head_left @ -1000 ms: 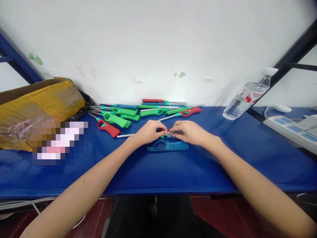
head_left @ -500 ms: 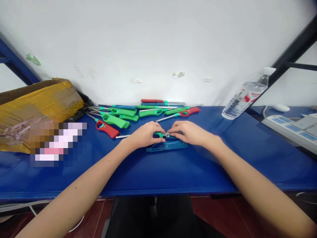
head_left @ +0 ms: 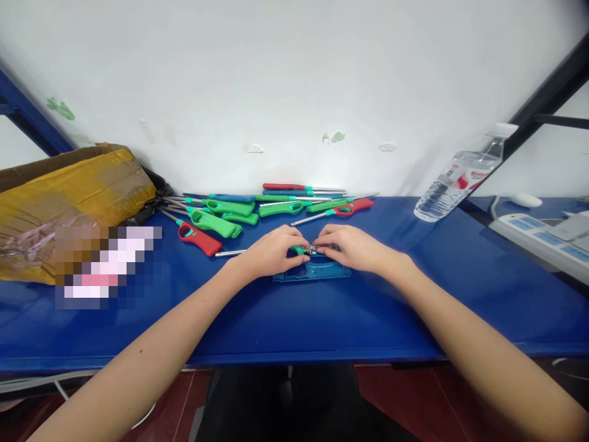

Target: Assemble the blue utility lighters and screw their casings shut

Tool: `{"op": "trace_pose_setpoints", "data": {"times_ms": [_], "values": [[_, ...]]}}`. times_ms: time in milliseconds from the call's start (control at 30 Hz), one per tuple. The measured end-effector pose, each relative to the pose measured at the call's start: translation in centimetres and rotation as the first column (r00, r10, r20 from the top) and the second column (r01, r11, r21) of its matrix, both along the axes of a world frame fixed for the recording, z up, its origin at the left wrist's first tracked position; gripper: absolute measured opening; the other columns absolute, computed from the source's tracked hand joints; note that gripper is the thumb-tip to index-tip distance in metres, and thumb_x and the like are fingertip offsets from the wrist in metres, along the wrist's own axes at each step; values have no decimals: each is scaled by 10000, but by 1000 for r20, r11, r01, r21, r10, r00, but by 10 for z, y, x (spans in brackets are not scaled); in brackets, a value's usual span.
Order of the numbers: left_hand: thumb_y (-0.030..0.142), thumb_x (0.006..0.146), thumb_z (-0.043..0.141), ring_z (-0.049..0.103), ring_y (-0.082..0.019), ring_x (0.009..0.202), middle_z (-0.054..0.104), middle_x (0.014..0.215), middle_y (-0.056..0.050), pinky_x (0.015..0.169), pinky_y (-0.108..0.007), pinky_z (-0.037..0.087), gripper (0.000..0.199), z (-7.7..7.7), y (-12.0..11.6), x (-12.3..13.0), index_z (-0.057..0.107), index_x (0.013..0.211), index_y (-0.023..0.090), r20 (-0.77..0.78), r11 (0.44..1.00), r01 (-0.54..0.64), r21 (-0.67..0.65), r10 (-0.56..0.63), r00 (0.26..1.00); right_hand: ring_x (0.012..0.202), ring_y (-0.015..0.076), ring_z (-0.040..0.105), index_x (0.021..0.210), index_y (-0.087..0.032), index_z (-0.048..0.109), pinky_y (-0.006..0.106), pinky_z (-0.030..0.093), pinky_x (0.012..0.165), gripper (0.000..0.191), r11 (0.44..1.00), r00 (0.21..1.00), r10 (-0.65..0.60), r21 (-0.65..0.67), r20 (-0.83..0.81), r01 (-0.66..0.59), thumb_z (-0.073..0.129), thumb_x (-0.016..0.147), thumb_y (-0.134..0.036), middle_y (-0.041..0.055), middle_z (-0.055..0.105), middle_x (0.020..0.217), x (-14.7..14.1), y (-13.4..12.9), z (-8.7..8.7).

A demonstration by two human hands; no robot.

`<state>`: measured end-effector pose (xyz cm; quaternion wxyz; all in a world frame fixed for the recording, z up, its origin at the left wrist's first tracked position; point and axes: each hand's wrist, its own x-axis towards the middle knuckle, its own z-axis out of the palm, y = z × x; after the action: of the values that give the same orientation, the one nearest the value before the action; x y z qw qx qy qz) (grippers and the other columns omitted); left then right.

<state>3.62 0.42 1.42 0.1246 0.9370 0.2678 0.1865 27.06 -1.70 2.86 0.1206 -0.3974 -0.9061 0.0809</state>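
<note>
My left hand [head_left: 275,250] is closed around the front of a partly opened utility lighter, whose metal tube [head_left: 230,253] sticks out to the left. Its teal-green trigger part [head_left: 299,250] shows between thumb and fingers. Facing it, my right hand [head_left: 347,245] pinches the other end of the lighter's insides, where a dark piece shows under the fingertips. Small silvery parts [head_left: 313,249] lie between the two hands, too fine to make out. Just below the fingers, a translucent blue lighter casing half [head_left: 317,271] rests on the blue table [head_left: 322,325], its left end partly behind my left thumb.
Several green, red and blue lighters, among them a red lighter [head_left: 200,239], lie along the wall. A taped cardboard box [head_left: 83,202] stands at left, beside a blurred-out patch. At right are a water bottle [head_left: 455,178] and a white device [head_left: 547,242].
Both hands stay at nearly the same spot. My left thumb has shifted slightly over the blue casing half, and the whole view has moved a few pixels.
</note>
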Motion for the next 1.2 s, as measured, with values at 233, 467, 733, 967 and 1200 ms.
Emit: {"op": "trace_pose_setpoints", "data": {"times_ms": [233,467,733,967,1200], "values": [[361,927,596,594,-228,1043,667,1075,-79,940,-354,465,268,2,-1,-1,651,1112,175,5,1000,-2,-18,2,1000,828,200,646,1032,-203,723,297,458,721,179,999,999,-30,22,-21,30,584,928,-245,66,704,957,-2,-1,1],[402,914,594,605,-244,1078,666,1139,-103,967,-365,462,311,17,6,-19,689,1111,180,-87,1000,-11,-12,10,996,870,206,661,985,-210,741,306,480,751,146,998,997,-41,37,-64,44,621,908,-239,65,719,987,-2,0,-3],[403,912,603,615,-240,1039,679,1110,-93,934,-345,465,299,18,7,-28,719,1073,179,-144,998,-40,-41,34,989,902,229,692,992,-202,753,345,501,818,168,999,997,-46,20,-68,47,609,905,-198,69,761,995,-4,1,-2],[433,887,641,606,-241,1033,669,1098,-89,921,-347,453,313,10,9,-25,696,1052,173,-124,995,-57,-86,46,991,918,231,682,981,-195,752,357,501,840,189,1000,996,-20,13,-82,22,571,930,-216,72,758,1004,-4,-1,1],[457,867,656,574,-235,989,640,1049,-74,856,-339,448,324,6,11,-26,633,1031,178,-103,987,-93,-128,80,991,899,230,670,1000,-221,728,342,493,810,173,997,995,-74,25,-61,75,573,930,-254,62,747,956,-3,0,-1]]}}
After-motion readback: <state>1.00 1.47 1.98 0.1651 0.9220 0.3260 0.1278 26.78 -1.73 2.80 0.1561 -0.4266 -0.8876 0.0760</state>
